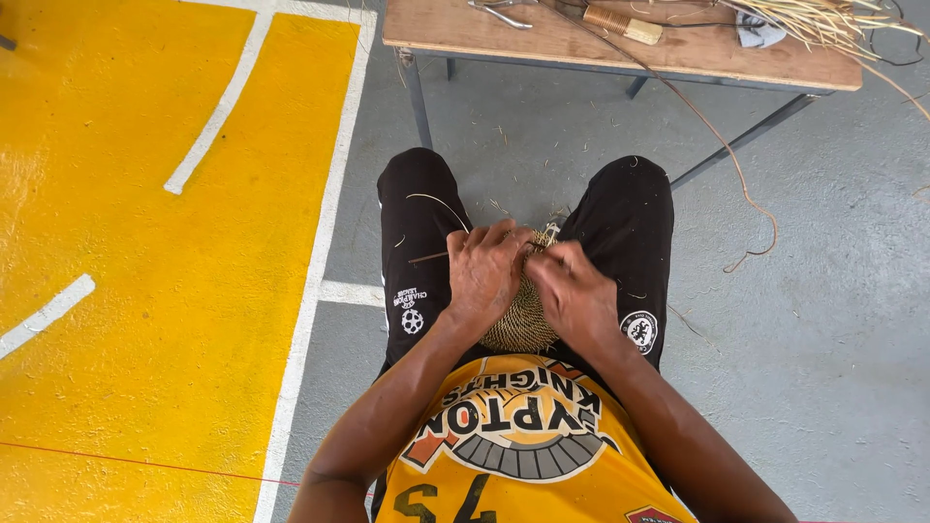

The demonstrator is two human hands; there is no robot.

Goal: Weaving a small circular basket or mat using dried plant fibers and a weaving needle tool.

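I sit with a small round coiled woven piece (521, 318) of tan fibre in my lap, between my knees in black shorts. My left hand (484, 271) grips its left upper rim, fingers curled over the edge, with a thin dark stick poking out to the left. My right hand (573, 291) clasps the right upper rim, fingertips pinching pale fibre at the top of the piece. Both hands touch each other over the weave, hiding its upper half.
A low wooden table (678, 53) on metal legs stands ahead, bearing a bundle of straw (833, 21), a wrapped fibre roll (622, 23) and metal tools. A long fibre strand (746, 194) trails down onto the grey floor. Yellow painted floor with white lines (223, 107) lies left.
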